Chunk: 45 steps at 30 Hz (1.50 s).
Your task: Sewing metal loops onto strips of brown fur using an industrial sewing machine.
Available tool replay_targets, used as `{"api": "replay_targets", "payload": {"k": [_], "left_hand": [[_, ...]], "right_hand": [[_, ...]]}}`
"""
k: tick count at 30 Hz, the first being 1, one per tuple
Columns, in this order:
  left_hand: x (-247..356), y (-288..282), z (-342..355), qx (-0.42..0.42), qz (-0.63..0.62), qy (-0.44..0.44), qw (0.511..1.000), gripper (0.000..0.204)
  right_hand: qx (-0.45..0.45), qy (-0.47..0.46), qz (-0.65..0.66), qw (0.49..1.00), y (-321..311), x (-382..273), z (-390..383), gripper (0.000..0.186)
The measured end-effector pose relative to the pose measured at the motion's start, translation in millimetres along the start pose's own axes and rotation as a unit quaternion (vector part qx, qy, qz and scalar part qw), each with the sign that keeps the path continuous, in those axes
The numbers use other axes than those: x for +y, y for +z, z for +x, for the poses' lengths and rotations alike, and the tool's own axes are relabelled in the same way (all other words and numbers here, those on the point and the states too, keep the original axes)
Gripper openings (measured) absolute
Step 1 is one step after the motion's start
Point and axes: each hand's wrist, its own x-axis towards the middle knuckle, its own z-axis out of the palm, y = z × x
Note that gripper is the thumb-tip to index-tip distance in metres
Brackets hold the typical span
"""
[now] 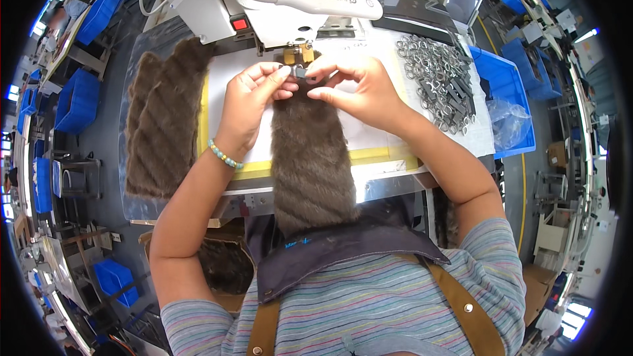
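Under the head of a white sewing machine (280,29), a long strip of brown fur (310,158) lies lengthwise and hangs over the table's front edge toward my lap. At its far end, just in front of the brass-coloured clamp (298,54), a small metal ring with a dark tab (300,72) sits between my hands. My left hand (256,92), with a beaded bracelet at the wrist, pinches the ring's left side. My right hand (359,89) has its fingertips closed at the dark tab on the right; those fingers partly hide the tab.
Brown fur pieces (165,125) lie stacked at the table's left. On the right is a pile of metal rings with dark tabs (438,82), beside a blue bin (511,92) holding clear plastic. A lamp arm (316,1) crosses above my hands. An open box (224,264) stands below left.
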Motion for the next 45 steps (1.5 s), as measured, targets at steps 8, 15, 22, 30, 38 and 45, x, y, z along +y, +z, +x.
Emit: {"api": "replay_targets", "payload": {"k": [8,15,22,30,38,45], "left_hand": [[2,-6,2,-0.013,-0.063,-0.078,0.995,0.015],[1,1,-2,-0.006,-0.033,-0.076,0.997,0.014],[-3,11,-2,0.01,0.105,0.036,0.994,0.019],[2,4,-1,-0.034,0.543,0.317,0.777,0.032],[9,-1,-2,-0.075,0.564,0.329,0.754,0.023],[14,0,-4,-0.073,0.548,0.306,0.775,0.019]], "right_hand": [[0.022,-0.441,-0.467,0.766,1,-4,-5,0.018],[0.038,-0.468,-0.514,0.718,6,-8,-5,0.017],[0.044,-0.453,-0.491,0.743,6,-1,-7,0.013],[0.094,-0.386,-0.472,0.787,-5,18,30,0.01],[0.068,-0.358,-0.501,0.785,4,26,35,0.012],[0.079,-0.352,-0.514,0.778,8,26,32,0.014]]}}
